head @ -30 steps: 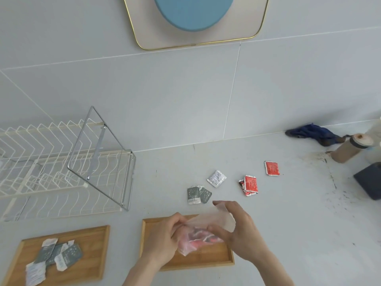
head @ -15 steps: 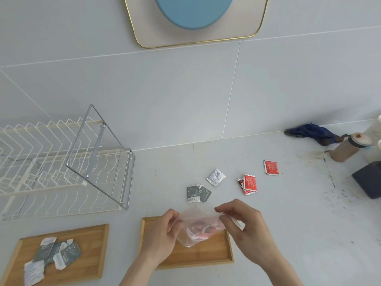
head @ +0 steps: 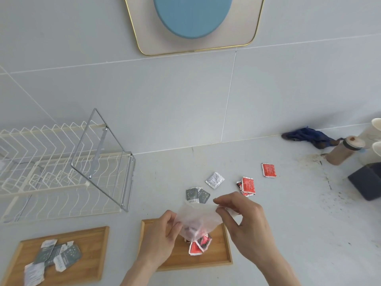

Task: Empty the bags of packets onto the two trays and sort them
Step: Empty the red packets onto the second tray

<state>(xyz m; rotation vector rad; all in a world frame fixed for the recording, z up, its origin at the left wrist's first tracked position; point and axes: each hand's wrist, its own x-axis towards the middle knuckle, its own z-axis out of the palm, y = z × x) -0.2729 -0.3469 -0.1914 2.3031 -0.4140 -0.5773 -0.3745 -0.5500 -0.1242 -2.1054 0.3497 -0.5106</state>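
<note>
My left hand (head: 162,236) and my right hand (head: 245,221) both grip a thin clear plastic bag (head: 198,217) held upside down over the right wooden tray (head: 218,261). Red packets (head: 199,244) are spilling from its mouth onto that tray. The left wooden tray (head: 90,244) holds several grey and white packets (head: 55,259). Loose on the counter behind the bag lie two grey packets (head: 196,195), a white packet (head: 215,180), a pair of red packets (head: 246,185) and a single red packet (head: 268,170).
A white wire dish rack (head: 51,168) with a raised metal frame stands at the left. At the right are a blue cloth (head: 309,137), a brown lidded cup (head: 344,150) and a dark box (head: 367,182). The counter there is stained.
The bag has been tipped from lying across my hands to mouth down, and red packets have dropped out onto the right tray. My right hand rose to pinch the bag's top.
</note>
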